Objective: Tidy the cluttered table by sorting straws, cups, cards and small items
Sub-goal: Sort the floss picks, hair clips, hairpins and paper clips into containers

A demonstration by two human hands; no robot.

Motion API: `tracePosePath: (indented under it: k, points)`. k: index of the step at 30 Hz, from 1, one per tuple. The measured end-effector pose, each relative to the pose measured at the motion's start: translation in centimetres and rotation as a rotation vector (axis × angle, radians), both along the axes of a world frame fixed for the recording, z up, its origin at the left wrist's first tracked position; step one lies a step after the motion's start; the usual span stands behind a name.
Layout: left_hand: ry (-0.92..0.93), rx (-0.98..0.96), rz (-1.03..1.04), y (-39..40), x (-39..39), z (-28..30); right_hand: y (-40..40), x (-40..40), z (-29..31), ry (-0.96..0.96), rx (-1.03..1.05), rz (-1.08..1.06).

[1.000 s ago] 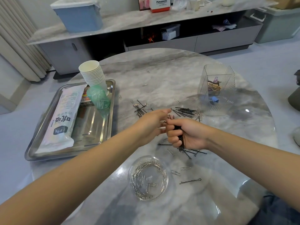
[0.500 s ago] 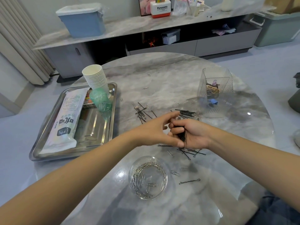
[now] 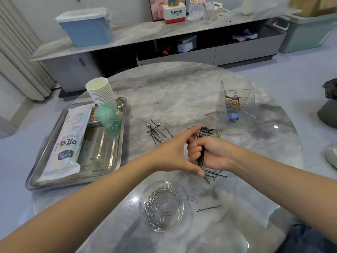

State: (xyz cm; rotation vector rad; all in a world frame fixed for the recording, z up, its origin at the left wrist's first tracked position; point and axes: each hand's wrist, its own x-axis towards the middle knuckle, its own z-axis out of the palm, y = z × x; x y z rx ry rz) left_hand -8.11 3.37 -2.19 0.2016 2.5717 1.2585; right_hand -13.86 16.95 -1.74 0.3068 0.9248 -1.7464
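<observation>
Bobby pins (image 3: 201, 157): thin black wire, a tight bundle gripped upright in right hand (image 3: 211, 154), fingers curled round it, over the table's middle. More loose pins lie just below that hand (image 3: 215, 174), a heap behind it (image 3: 207, 130), another scatter to the left (image 3: 156, 131), and one alone near the front edge (image 3: 209, 208). Left hand (image 3: 175, 152) reaches across w/ fingers straight, thumb tip down by the loose pins under the bundle; holds nothing that I can see.

Table (image 3: 182, 92) is round, glossy grey marble-look w/ glare spots. Clear round glass bowl (image 3: 161, 205) at front holds silver paper clips; a few clips lie loose on the tabletop beside it (image 3: 192, 199). Clear ribbed square container (image 3: 236, 105), far right, holds rubber bands & a blue clip.

Left: shiny rectangular steel tray (image 3: 109, 161) w/ a stack of white paper cups (image 3: 101, 94), a green translucent cup (image 3: 107, 116) on its side, and a long white plastic packet (image 3: 70, 141) w/ Chinese print, too small to read fully.

Behind, on the sideboard: blue bin (image 3: 87, 30), white-red box (image 3: 174, 13) marked "Panasonic".
</observation>
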Motion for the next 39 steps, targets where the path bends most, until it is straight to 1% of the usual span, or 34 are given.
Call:
tracePosePath:
  k: [4,8,12,15,18,20,22,23,25,27,28,30,32,34,39]
  points:
    - [-0.022,-0.036,-0.006,0.3,-0.4,0.3,0.4,-0.7,-0.1,-0.025,0.000,-0.041]
    - [0.005,-0.103,-0.034,0.9,-1.0,0.8,0.9,-1.3,0.4,-0.037,0.015,-0.068]
    - [0.038,-0.069,0.000,1.7,-2.3,1.0,1.8,-1.9,1.2,-0.034,0.001,-0.118]
    - [0.055,-0.011,0.027,2.6,-3.8,1.8,2.7,-2.8,1.8,0.060,0.037,-0.142]
    - [0.085,-0.008,0.024,3.8,-5.3,2.3,3.5,-4.4,2.6,0.140,0.109,-0.130]
    - [0.101,-0.032,0.016,4.5,-6.2,2.4,4.3,-6.2,3.0,0.282,0.259,-0.045]
    - [0.113,-0.041,0.022,5.3,-7.6,2.6,5.5,-8.7,3.6,0.536,0.501,0.091]
    - [0.121,-0.040,0.038,5.5,-8.1,2.6,6.1,-9.9,3.8,0.695,0.653,0.184]
    - [0.147,-0.035,0.080,5.9,-9.4,2.4,7.2,-12.1,4.1,1.022,0.960,0.440]
    - [0.181,-0.065,0.108,6.2,-10.1,2.1,7.6,-13.1,4.3,1.284,1.177,0.751]
    - [0.191,-0.084,0.116,6.3,-10.7,1.8,7.5,-13.4,4.4,1.372,1.234,0.895]
    - [0.204,-0.113,0.134,6.6,-11.7,1.1,7.3,-13.9,4.2,1.463,1.297,1.138]
    - [0.207,-0.124,0.143,6.7,-12.6,0.5,7.1,-14.2,3.6,1.524,1.335,1.286]
    - [0.206,-0.122,0.139,7.1,-13.1,-0.2,7.1,-14.6,3.0,1.609,1.357,1.318]
    - [0.234,-0.084,0.155,7.0,-13.4,-1.0,7.0,-14.4,1.9,1.858,1.372,1.251]
